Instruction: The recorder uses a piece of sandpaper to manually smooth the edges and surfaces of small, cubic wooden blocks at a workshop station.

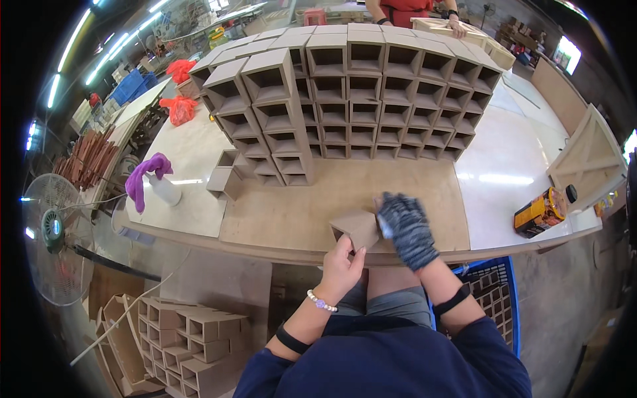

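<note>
My bare left hand [342, 268] pinches the near lower edge of a small brown open-fronted box [358, 228], thumb and fingers closed on its wall. The box is tilted just above the front part of the wooden board [285, 219]. On my right hand [406, 229] is a grey knitted glove. Its fingers are curled beside the box's right side, slightly blurred by motion. A pale bit of something shows at those fingers, too small to name. Beyond both hands rises a tall stack of similar boxes [363, 93], with their openings facing me.
At left stand a white bottle [164, 191] draped with a purple cloth [138, 182], and a fan [53, 225]. A labelled jar [544, 211] is at right. More boxes [192, 338] lie below left; a blue crate [507, 292] sits below right. A person in red [405, 8] works behind.
</note>
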Available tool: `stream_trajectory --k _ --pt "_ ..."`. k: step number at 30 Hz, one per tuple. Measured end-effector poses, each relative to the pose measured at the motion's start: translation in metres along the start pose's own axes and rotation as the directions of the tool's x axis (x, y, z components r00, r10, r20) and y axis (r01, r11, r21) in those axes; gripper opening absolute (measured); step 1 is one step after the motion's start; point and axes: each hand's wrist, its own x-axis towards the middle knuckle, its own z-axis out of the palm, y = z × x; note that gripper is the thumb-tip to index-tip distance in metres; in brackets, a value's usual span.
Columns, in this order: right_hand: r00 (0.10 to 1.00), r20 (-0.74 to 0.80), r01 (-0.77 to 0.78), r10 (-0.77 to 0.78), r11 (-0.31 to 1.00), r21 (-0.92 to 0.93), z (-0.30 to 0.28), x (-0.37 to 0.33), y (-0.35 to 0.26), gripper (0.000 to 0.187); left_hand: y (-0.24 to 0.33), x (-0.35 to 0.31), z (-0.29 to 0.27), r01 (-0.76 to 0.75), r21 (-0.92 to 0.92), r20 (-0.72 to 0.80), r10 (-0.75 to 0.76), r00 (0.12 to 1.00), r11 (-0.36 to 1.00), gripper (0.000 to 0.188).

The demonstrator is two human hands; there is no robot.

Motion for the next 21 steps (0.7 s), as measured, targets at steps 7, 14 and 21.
stream_trajectory --k 7,14,21 --pt "0.944 -0.094 0.327 -0.315 0.931 0.164 -0.02 -0.015 -0.045 0.039 -0.001 -0.006 0.007 -0.211 0.086 -0.285 0.227 0.931 0.974 0.017" --pt "0.975 -0.163 0.177 -0.15 0.97 0.169 -0.014 -0.012 -0.031 0.037 0.002 -0.004 0.006 -0.085 0.277 -0.14 0.128 0.982 0.957 0.015" --pt "0.999 -0.023 -0.04 0.042 0.996 0.084 0.022 -0.023 0.026 0.049 0.001 -0.005 -0.001 0.098 -0.494 -0.051 -0.141 0.989 0.864 0.035"
